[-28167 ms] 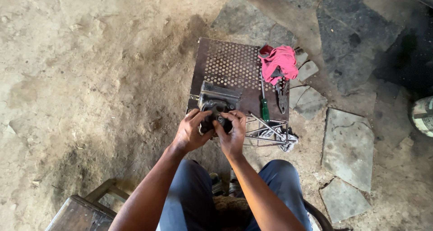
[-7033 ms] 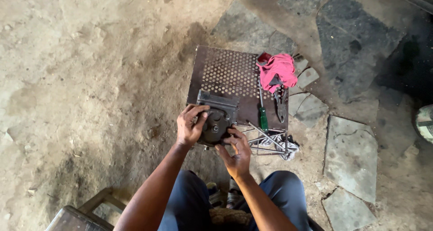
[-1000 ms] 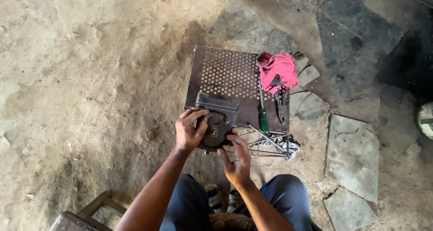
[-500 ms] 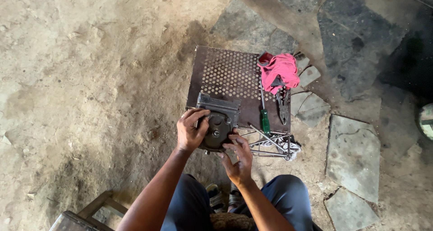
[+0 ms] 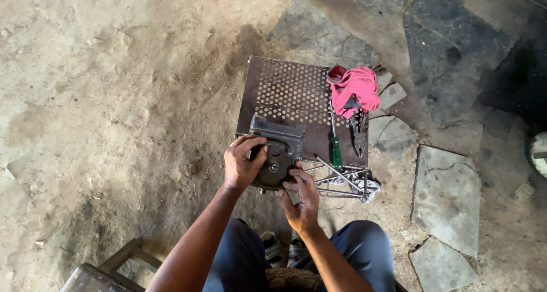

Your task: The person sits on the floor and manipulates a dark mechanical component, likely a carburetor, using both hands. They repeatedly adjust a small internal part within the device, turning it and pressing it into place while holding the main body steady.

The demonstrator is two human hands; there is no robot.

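The work looks to be in the middle, as far as I can judge: the dark metal part [image 5: 277, 158], a boxy housing with a round disc on its face, stands on the near edge of the perforated plate [image 5: 290, 92] and is in both hands, so nothing is set aside as finished. Tools lie unused beside it: a green-handled screwdriver [image 5: 335, 144], pliers [image 5: 358, 137] and a pink rag [image 5: 356, 92] on the plate's right side, and a wire frame [image 5: 342, 181] on the floor [image 5: 114, 98] just right of the part

The left hand [image 5: 242, 164] curls around the part's left side, fingers wrapped over the disc's edge. The right hand [image 5: 302, 198] sits just below and right of it, fingertips touching the lower rim; whether they pinch a small piece I cannot tell. The part lies between the two hands, against both
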